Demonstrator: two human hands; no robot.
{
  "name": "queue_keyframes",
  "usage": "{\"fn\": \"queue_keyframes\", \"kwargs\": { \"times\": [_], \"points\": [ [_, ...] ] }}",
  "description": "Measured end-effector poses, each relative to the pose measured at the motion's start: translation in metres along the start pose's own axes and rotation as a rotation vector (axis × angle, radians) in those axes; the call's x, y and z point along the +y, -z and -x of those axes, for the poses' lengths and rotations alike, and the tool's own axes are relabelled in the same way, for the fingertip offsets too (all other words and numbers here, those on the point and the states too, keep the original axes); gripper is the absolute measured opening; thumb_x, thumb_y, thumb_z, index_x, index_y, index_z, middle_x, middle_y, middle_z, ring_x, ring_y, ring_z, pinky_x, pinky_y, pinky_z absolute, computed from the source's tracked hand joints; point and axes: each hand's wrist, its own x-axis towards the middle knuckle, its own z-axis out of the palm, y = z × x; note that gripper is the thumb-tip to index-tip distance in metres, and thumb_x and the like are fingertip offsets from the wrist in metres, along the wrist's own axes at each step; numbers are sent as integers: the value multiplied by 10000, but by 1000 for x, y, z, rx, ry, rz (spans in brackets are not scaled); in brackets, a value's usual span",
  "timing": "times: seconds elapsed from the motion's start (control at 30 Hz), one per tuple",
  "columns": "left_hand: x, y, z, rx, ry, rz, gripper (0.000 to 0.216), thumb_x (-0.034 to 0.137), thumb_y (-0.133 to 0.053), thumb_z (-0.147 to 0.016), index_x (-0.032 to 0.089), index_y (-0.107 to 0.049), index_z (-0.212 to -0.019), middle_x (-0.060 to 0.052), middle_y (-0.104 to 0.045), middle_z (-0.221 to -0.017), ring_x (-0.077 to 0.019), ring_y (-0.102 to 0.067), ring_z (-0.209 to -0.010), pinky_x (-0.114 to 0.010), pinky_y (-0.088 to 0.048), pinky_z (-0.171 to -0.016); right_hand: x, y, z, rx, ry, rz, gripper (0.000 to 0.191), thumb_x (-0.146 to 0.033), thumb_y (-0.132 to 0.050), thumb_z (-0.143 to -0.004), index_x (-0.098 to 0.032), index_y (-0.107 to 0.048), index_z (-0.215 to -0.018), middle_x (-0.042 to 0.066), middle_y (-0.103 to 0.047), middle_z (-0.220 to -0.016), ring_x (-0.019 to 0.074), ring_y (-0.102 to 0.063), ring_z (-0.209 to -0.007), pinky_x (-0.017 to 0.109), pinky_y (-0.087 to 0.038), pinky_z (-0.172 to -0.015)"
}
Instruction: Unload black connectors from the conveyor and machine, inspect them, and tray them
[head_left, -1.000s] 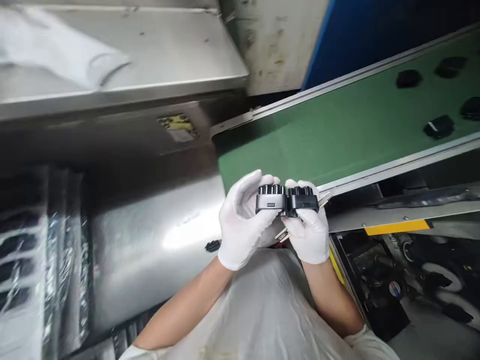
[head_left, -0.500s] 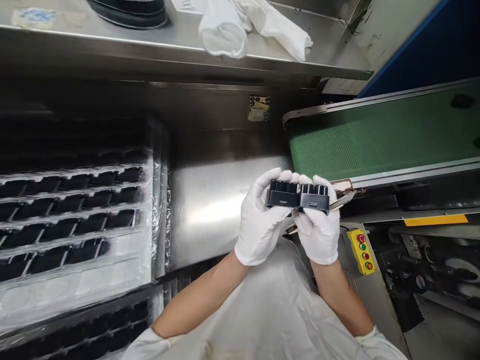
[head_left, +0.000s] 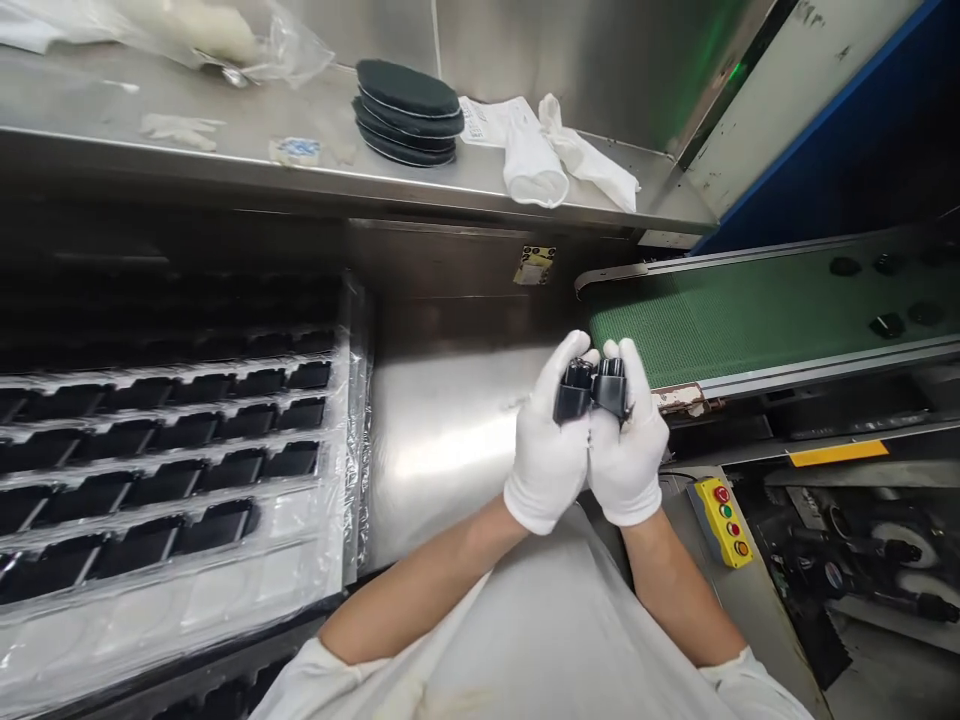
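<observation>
Both my hands wear white gloves and are held side by side over the steel table [head_left: 442, 420], near the end of the green conveyor belt [head_left: 675, 320]. My left hand [head_left: 551, 455] is closed around a black plastic part [head_left: 571, 400] with upright ribs along its top. In my right hand [head_left: 628, 450] sits a similar black plastic part [head_left: 610, 390], gripped between thumb and fingers. The two parts are tilted and nearly touch at their inner edges. My fingers hide their far sides.
To the left, a clear tray [head_left: 285, 510] holds rows of black parts. Several dark parts [head_left: 888, 325] lie on the belt's far end. The shelf above carries black round pads [head_left: 409, 110] and white gloves [head_left: 534, 160]. A yellow button box [head_left: 721, 520] stands at right.
My hands have turned, so the two black parts now tilt and show narrower sides. The view has shifted, showing more of the shelf and the dark parts on the belt.
</observation>
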Motion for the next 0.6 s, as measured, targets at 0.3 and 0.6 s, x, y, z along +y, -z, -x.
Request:
{"fn": "queue_keyframes", "kwargs": {
  "times": [0.3,0.6],
  "points": [
    [2,40,-15,-164,222,18,728,121,-597,-840,230,-475,-1549,-60,-503,-1606,-284,-399,-1538,-430,-367,-1292,27,-25,2,-138,119,-46,630,-328,-525,-1041,-286,-338,-1642,88,-520,-1601,274,-490,-1489,478,-450,-1236],
    [7,54,-13,-376,114,-24,691,296,-612,-996,277,-350,-1634,-52,-424,-1663,-262,-355,-1563,-400,-313,-1311,37,-32,11,-49,180,-242,598,-325,-591,-1031,-349,-420,-1603,58,-604,-1525,293,-573,-1417,517,-496,-1207]
  ]
}}
